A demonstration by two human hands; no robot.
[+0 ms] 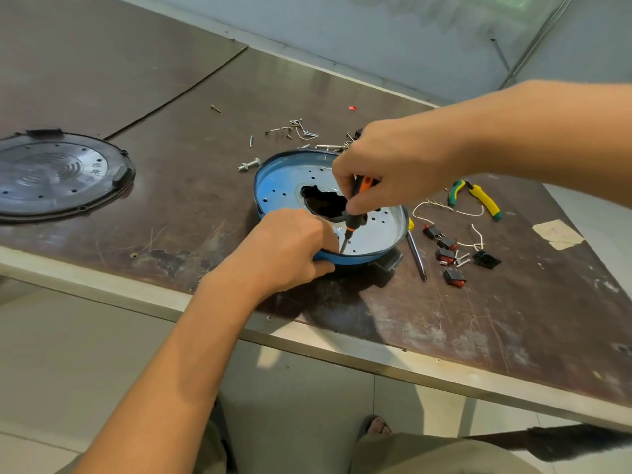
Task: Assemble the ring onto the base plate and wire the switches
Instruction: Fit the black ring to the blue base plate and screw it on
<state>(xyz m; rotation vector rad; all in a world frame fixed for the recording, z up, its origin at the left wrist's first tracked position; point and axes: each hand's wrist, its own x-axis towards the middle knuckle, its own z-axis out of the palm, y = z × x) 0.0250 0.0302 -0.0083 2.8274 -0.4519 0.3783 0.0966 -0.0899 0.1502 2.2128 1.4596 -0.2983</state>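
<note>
1. Bottom edge of frame: trousers and a sandalled foot on the tiled floor.
2. Table: dark, scratched top with a pale metal border, running across the frame.
3. Left hand, centre: clenched on the near rim of the ring, fingers curled over the edge, thumb under the outer wall.
4. Ring, blue, centre of frame: stands on the table as a shallow dish. Contents: the base plate, silvery, dotted with small holes, with a jagged dark opening in the middle.
5. Screwdriver, black and orange handle: steeply tilted, tip down on the plate just inside the near rim, beside the left fingers.
6. Right hand: grasping the screwdriver handle from above.
7. Right of the ring: a second screwdriver lying flat; four black and red switches with white wires.
8. Further right: green and yellow pliers.
9. Behind the ring: a bolt and loose screws.
10. Left edge: a dark round cover.
</note>
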